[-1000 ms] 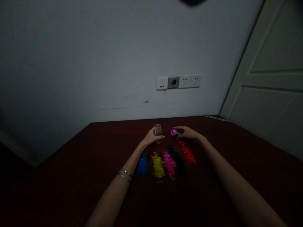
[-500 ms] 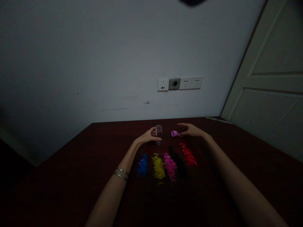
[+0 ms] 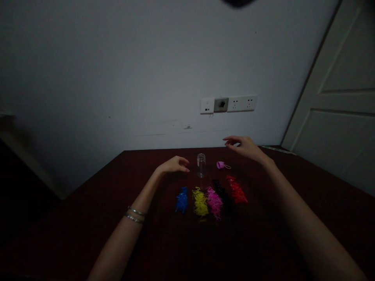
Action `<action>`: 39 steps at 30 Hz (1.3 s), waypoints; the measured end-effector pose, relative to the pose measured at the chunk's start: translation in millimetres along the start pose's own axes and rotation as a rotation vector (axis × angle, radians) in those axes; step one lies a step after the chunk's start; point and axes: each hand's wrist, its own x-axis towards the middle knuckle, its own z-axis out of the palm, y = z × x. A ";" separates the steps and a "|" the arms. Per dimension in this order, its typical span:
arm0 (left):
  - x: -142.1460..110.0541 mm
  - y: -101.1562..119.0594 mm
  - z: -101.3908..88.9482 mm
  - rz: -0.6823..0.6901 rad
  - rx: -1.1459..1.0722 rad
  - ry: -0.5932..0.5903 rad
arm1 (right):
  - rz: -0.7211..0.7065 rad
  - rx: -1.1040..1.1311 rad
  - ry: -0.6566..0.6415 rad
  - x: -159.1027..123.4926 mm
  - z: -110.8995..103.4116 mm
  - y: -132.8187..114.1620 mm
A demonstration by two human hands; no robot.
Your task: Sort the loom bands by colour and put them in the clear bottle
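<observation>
A clear, uncapped bottle (image 3: pixel 201 166) stands upright on the dark red table (image 3: pixel 164 249). Just left of it is my left hand (image 3: pixel 175 164), open and apart from the bottle, its fingers curved. To the bottle's right lies a pink cap with a loop (image 3: pixel 220 165). My right hand (image 3: pixel 242 147) hovers above and beyond the cap, open, holding nothing. Nearer to me are piles of small stringy pieces that look like rubber bands: a blue pile (image 3: pixel 182 200), a yellow pile (image 3: pixel 200 202), a pink pile (image 3: pixel 215 203), a black pile (image 3: pixel 224 197) and a red pile (image 3: pixel 236 190).
Behind the table rises a pale wall (image 3: pixel 146 70) with a row of sockets (image 3: pixel 241 103). At the right is a pale panelled door (image 3: pixel 342 128). A thin strip (image 3: pixel 278 149) lies along the table's far right edge.
My left hand has let go of the bottle and moved left. My right hand has lifted up and away from the pink cap, which stays on the table. The view has shifted slightly.
</observation>
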 end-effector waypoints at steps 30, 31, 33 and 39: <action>-86.4 -16.4 30.1 0.254 0.515 -0.312 | -0.049 0.106 -0.223 -5.1 23.7 -46.8; -86.4 -16.2 30.8 0.250 0.519 -0.315 | -0.028 0.133 -0.238 -4.8 24.9 -44.4; -86.6 -15.6 31.7 0.243 0.529 -0.319 | 0.018 0.190 -0.276 -4.4 27.8 -39.2; -86.8 -15.0 32.4 0.242 0.534 -0.321 | 0.182 0.300 -0.409 -5.7 42.5 -26.2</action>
